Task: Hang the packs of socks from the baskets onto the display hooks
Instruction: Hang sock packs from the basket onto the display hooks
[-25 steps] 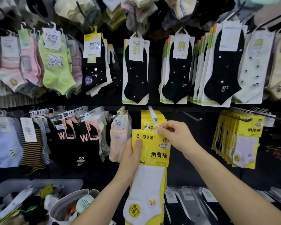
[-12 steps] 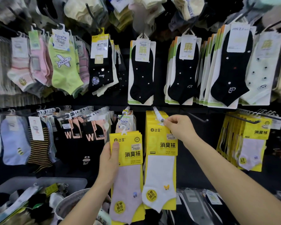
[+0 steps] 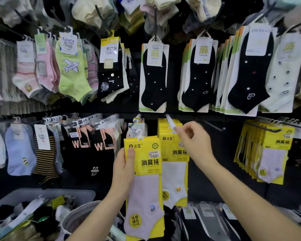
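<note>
Socks crowd every rail of the wall. The left hand grips a lilac pack by its yellow card, thumb flat on the front and fingers behind, so the pack stands upright with its hanger free on top, ready to be threaded. It is held just left of the hook, overlapping the edge of the white pack that hangs at the front of the yellow stack there. The right hand hovers at the hook's tip, fingers loosely bent by the white pack's hanger. It is blurred, and I cannot tell whether they pinch anything or are parted. My guess is that it is there to steady the hook or to take the lilac pack's hanger. Same brand, same card, so this hook looks the right home. The stack is deep and little rod shows, so the loop will need careful aim. Below left, a basket and a bin hold more packs, so the job looks far from done.
</note>
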`<state>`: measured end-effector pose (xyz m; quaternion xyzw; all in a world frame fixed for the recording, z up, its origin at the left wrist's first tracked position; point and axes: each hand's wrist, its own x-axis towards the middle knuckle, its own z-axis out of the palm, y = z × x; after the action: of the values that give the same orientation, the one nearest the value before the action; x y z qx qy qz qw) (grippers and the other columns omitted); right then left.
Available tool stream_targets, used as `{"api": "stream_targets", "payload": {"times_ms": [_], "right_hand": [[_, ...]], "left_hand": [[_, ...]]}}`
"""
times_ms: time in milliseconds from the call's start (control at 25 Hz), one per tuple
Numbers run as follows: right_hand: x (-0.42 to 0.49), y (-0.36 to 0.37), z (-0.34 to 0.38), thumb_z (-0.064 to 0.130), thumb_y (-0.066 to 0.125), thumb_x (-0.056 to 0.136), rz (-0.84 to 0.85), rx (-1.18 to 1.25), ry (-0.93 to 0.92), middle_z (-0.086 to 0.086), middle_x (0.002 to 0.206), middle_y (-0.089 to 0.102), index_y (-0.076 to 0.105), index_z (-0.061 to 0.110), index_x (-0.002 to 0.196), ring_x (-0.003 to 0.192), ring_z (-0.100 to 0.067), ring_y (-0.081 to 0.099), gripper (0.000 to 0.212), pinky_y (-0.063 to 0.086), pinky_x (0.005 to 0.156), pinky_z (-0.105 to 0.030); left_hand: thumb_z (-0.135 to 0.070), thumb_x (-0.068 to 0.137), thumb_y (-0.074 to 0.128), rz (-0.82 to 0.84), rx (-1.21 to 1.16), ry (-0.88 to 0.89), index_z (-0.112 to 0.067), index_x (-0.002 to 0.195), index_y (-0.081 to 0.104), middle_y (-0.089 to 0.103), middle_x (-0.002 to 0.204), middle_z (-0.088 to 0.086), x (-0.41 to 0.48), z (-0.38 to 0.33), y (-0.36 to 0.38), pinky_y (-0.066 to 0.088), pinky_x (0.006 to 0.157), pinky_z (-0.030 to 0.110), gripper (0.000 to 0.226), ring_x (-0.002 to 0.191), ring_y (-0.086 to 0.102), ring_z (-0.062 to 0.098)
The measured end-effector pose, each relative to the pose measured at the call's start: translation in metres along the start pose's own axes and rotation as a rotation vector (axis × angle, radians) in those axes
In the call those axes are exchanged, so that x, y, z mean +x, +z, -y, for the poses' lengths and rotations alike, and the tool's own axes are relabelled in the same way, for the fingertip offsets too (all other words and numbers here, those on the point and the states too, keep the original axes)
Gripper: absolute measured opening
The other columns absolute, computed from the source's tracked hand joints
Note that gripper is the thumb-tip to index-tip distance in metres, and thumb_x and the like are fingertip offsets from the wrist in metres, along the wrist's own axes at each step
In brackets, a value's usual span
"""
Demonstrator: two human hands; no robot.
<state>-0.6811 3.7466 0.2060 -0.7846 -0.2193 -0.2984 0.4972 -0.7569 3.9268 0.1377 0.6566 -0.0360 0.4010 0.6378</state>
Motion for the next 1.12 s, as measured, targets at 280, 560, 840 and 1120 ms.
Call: {"api": "stream_targets", "payload": {"times_ms": [280, 560, 840, 1120], "right_hand": [[-0.028, -0.005, -0.006, 0.041, 0.074, 0.074, 0.239, 0.082, 0.147, 0.011, 0.064, 0.068, 0.060, 0.022, 0.077, 0.066, -0.006, 0.065, 0.024, 0.053, 0.066, -0.029], [-0.026, -0.024, -0.010, 0.035, 0.070, 0.080, 0.260, 0.118, 0.149, 0.008, 0.092, 0.066, 0.060, 0.028, 0.090, 0.085, -0.010, 0.062, 0.016, 0.052, 0.073, -0.027], [-0.004, -0.030, 0.008, 0.026, 0.066, 0.085, 0.332, -0.100, -0.063, 0.015, 0.084, 0.051, 0.059, 0.034, 0.070, 0.074, -0.002, 0.049, 0.018, 0.035, 0.062, -0.016], [0.023, -0.023, 0.008, 0.021, 0.062, 0.088, 0.192, -0.004, 0.076, 0.005, 0.076, 0.063, 0.063, 0.023, 0.074, 0.072, -0.009, 0.056, 0.014, 0.047, 0.067, -0.024]], "left_hand": [[-0.020, 0.096, 0.044, 0.151, -0.154, 0.017, -0.047, 0.090, 0.066, 0.073, 0.093, -0.006, -0.013, -0.014, 0.045, 0.057, 0.068, 0.024, 0.036, 0.087, 0.070, 0.011], [-0.011, 0.087, 0.062, 0.138, -0.045, -0.023, -0.025, 0.097, 0.057, 0.071, 0.086, -0.012, -0.018, -0.003, 0.051, 0.052, 0.061, 0.012, 0.018, 0.079, 0.067, -0.004], [-0.011, 0.085, 0.063, 0.178, -0.072, -0.076, -0.023, 0.096, 0.055, 0.070, 0.086, -0.010, -0.013, 0.003, 0.050, 0.051, 0.059, 0.013, 0.018, 0.076, 0.068, -0.001], [-0.017, 0.097, 0.043, 0.114, -0.144, -0.072, -0.023, 0.099, 0.062, 0.073, 0.086, -0.007, -0.009, 0.011, 0.036, 0.053, 0.063, 0.018, 0.021, 0.078, 0.069, 0.005]]}}
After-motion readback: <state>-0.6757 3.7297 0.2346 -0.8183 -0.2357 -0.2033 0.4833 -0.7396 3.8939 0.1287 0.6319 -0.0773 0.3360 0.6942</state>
